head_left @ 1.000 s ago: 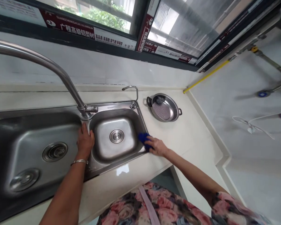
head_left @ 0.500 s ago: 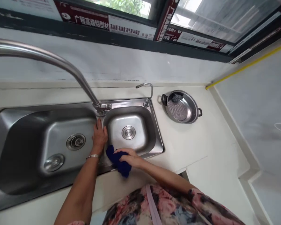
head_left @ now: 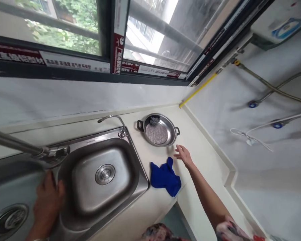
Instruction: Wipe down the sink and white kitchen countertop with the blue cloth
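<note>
Between pan (head_left: 162, 132) and blue cloth (head_left: 165, 179), right hand (head_left: 183, 156) open; left hand (head_left: 48, 197) at sink (head_left: 141, 184), blurred, grip indeterminable.

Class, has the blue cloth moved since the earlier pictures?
Yes. The blue cloth has moved rightward, off the right sink basin's rim, onto the countertop beside it.

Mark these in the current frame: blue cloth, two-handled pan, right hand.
Blue cloth (head_left: 165, 178): head view, middle of its fabric.
Two-handled pan (head_left: 158, 134): head view, bare dotted part of its inner base.
Right hand (head_left: 184, 156): head view, middle of the hand.
</note>
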Tool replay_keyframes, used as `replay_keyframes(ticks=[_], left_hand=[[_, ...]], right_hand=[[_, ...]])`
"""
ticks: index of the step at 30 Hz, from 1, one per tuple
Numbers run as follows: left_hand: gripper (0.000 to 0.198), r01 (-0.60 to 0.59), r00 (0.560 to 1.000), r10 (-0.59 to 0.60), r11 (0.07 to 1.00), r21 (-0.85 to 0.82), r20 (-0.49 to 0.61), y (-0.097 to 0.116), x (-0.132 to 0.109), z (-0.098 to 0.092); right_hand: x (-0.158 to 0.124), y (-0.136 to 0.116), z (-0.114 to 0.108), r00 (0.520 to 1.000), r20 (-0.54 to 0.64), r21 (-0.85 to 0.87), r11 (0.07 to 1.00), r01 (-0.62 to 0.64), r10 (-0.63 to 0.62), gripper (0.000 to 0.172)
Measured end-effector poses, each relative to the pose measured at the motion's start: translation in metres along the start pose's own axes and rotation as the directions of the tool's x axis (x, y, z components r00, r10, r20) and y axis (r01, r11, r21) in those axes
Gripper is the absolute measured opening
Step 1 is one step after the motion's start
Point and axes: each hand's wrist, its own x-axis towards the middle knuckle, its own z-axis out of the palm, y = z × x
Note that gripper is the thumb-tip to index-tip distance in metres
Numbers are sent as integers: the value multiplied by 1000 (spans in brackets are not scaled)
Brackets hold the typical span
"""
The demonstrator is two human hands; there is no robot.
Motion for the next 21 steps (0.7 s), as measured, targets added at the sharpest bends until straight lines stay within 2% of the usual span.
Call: replay_keyframes(ticks=[2,4,8,11,16,21], left_hand=[[80,27,999,-27,999,-28,18,2,-1,-2],[83,26,1000,-24,998,-55,20,6,-1,-4],[86,103,994,-99,992,-72,56,13,1,-10],[86,139,989,-133,986,-95,68,15,2,-12],[87,138,988,-128,983,-120,85,15,1,-14],[88,60,998,-56,990,-127,35,7,6,-9]], right_hand=[[26,-13,14,994,68,116,989,-95,88,61],[44,-22,31,986,127,178,975,-133,112,58],[59,-24,56,982,134,273,948,-163,131,34],[57,-21,64,982,142,337,927,-166,124,21],[41,-16,69,993,108,426,900,-96,54,17],[13,-5,49,999,37,459,888,8,-28,15]])
